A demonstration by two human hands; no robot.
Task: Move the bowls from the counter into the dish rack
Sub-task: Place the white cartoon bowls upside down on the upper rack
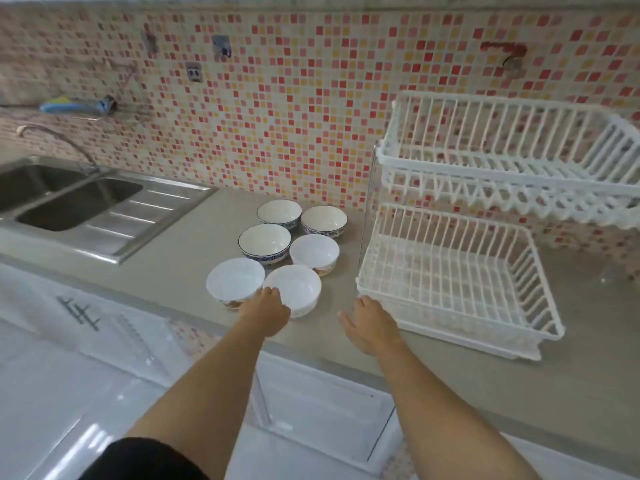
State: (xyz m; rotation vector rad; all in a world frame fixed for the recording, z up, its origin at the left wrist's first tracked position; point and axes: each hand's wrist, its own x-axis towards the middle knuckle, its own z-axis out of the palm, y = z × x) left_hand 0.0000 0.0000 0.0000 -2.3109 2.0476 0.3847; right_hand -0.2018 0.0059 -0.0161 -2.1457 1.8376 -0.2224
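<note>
Several white bowls stand in pairs on the grey counter (166,271), left of a white two-tier dish rack (450,282). The nearest bowl (296,287) has my left hand (266,311) at its near rim, fingers touching the edge. To its left is a second plain bowl (234,282), and a third bowl (314,252) stands behind. Further back are blue-patterned bowls (265,241). My right hand (369,325) hovers open over the counter, just in front of the rack's lower basket corner. Both rack tiers hold nothing.
A steel double sink (76,202) with drainboard and faucet (59,136) lies at the left. A mosaic tile wall (277,116) backs the counter. The rack's upper basket (502,140) overhangs the lower one. White cabinet fronts run below the counter edge.
</note>
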